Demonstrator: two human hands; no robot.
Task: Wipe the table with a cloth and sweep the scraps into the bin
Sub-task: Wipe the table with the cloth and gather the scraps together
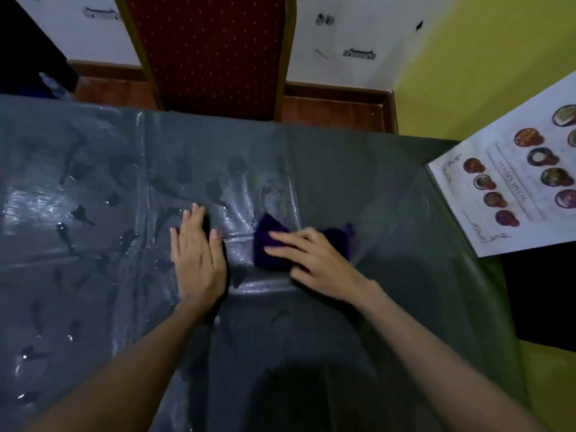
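A dark purple cloth (268,244) lies bunched on the grey plastic-covered table (389,213), near its middle. My right hand (318,260) presses down on the cloth with fingers spread, covering its right half. My left hand (198,251) rests flat on the table just left of the cloth, fingers together, holding nothing. Dark wet streaks and smears (81,213) dot the left half of the table cover. No bin is in view.
A red upholstered chair (212,48) stands against the table's far edge. A white menu sheet with food pictures (511,182) hangs over the table's right edge. A dark object (542,300) sits to the right below it, and a yellow-green wall lies beyond.
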